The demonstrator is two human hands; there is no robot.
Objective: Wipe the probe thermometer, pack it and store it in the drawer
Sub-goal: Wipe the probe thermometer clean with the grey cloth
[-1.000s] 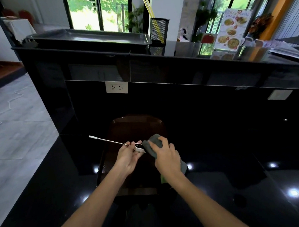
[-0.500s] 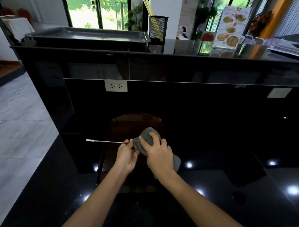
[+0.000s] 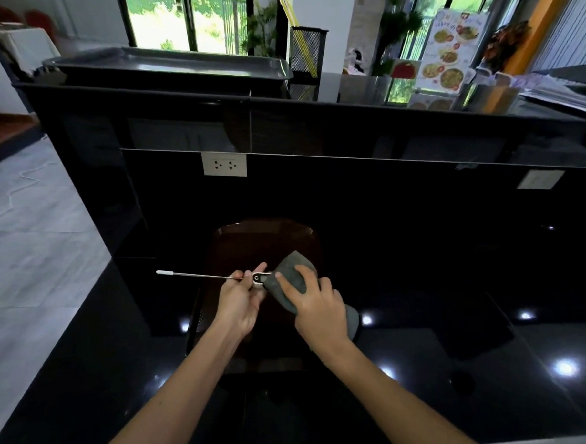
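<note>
Left hand [image 3: 239,303] is pinching the probe thermometer [image 3: 257,277] where stem meets body, held over the desk [image 3: 459,365] near its left edge. Right hand [image 3: 317,308], fingers [image 3: 289,284] clamped on cloth [image 3: 289,279], is rubbing the body. Risk: pinch is thin, w/ a hard rub thermometer could twist out & drop.

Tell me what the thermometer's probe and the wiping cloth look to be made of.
The probe looks like bare polished metal, likely stainless steel: thin, silvery, with a pale tip that may be plastic. The cloth in the right hand looks like soft grey fabric, possibly microfibre: matte, folding around the thermometer's body.
</note>
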